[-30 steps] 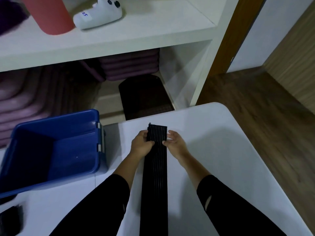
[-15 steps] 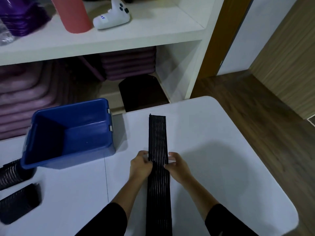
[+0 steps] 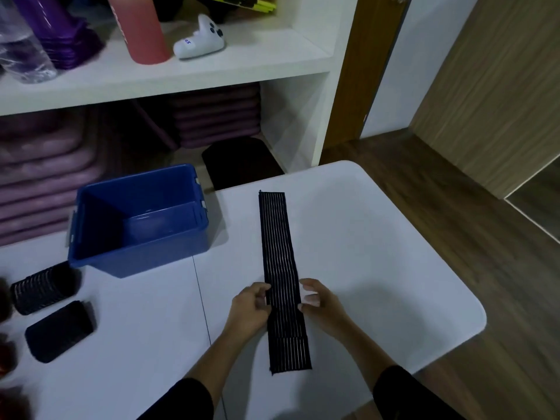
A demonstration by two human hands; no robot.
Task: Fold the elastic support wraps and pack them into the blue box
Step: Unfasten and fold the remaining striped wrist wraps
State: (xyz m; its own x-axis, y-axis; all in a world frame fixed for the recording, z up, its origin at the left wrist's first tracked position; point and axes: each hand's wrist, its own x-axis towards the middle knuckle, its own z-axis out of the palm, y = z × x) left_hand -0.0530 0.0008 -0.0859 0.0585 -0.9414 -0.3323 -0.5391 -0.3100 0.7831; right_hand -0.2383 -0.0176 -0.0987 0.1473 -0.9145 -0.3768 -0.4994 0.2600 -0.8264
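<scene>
One white shelf unit (image 3: 212, 71) rises behind the blue box (image 3: 145, 262), with stacked purple mats (image 3: 45, 183) in its lower bay, directly behind the box. The white table (image 3: 378, 253) carries the box, which stands open-topped near the table's far edge, its blue floor showing. To the right of the box, apart from it, a long black elastic wrap (image 3: 278, 244) with fine pale ribs lies flat and fully unrolled on the table, its far end about level with the box's back wall and its near end much closer to the person than the box's front wall. Both forearms, bare below dark sleeves, reach in from the near side and converge on the strip, right of the box and nearer than it. The left hand (image 3: 250, 309) sits knuckles-up against the strip's left edge, fingers curled, thumb and fingertips pinching that edge. The right hand (image 3: 322, 304) mirrors it at the right edge, thumb raised above curled fingers whose tips touch the fabric; blur hides whether it grips, so I cannot tell. Left of the box and nearer the person lie two more black pieces: a rolled wrap (image 3: 42, 287) just by the box's front left corner and a folded wrap (image 3: 59, 330) nearer still. Above and behind the box, a white game controller (image 3: 200, 40) rests on the shelf.
</scene>
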